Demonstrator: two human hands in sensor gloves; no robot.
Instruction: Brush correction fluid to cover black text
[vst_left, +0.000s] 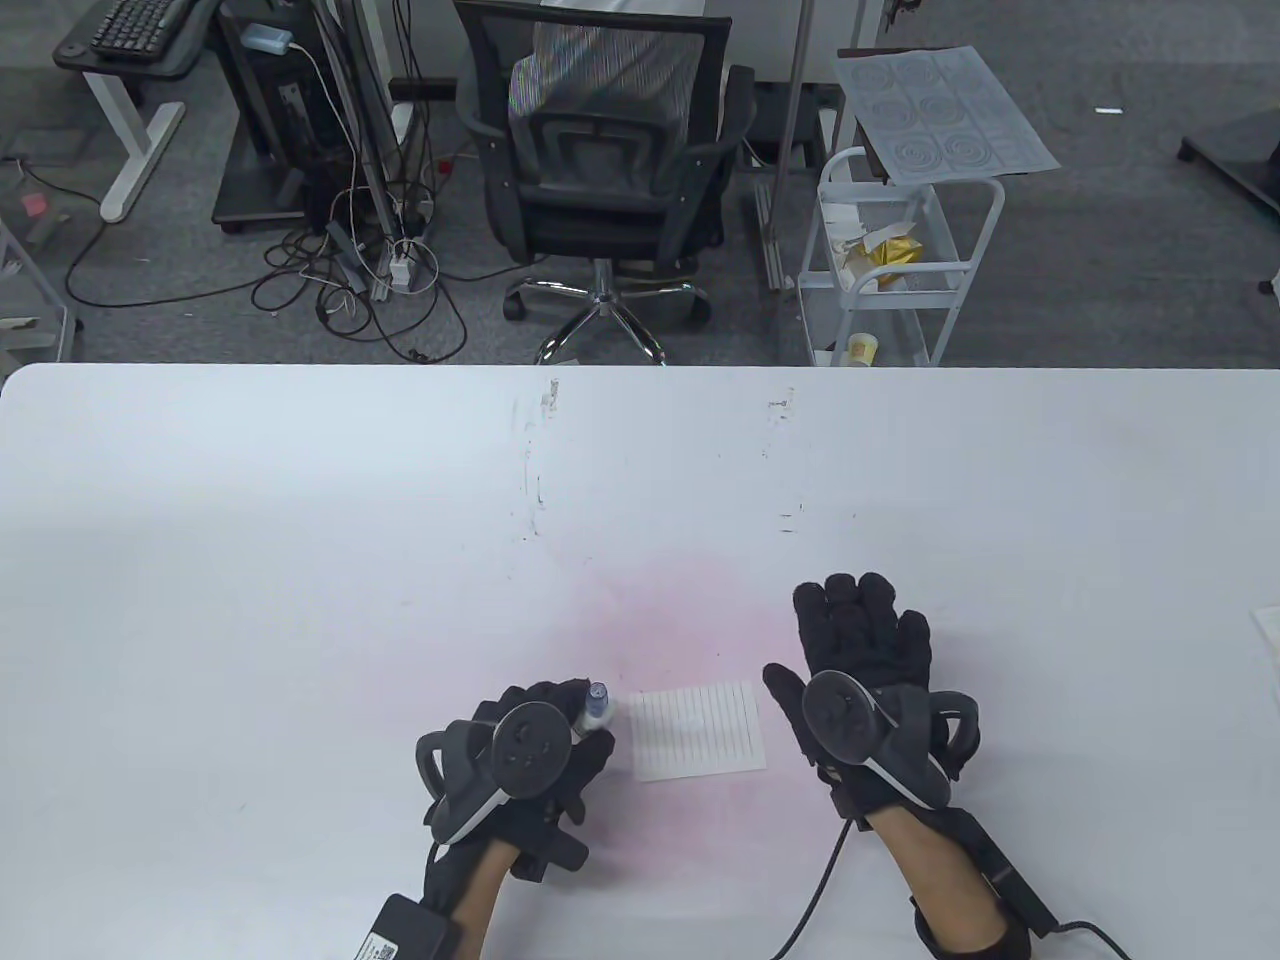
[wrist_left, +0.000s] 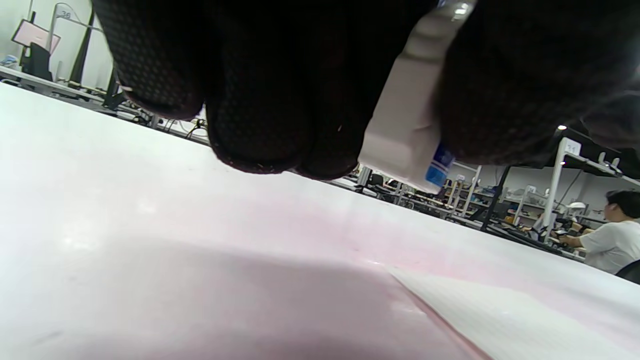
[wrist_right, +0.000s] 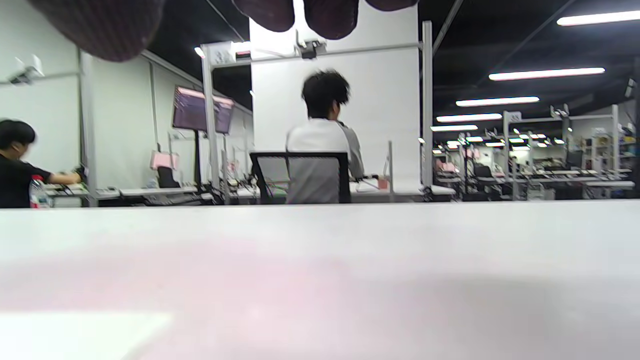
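Two gloved hands sit at the near edge of the white worktop (vst_left: 300, 520), with a small sheet of lined paper (vst_left: 702, 731) lying flat between them on a pink-stained patch. Left hand (vst_left: 525, 760) has its grip closed around a small correction fluid bottle (vst_left: 595, 708), whose capped top pokes out just beside the paper's left edge; in the left wrist view the white bottle body with a blue label (wrist_left: 407, 125) is wedged between the dark fingers (wrist_left: 260, 100). Right hand (vst_left: 860, 680) holds nothing, its grip open with fingers spread flat, just right of the paper.
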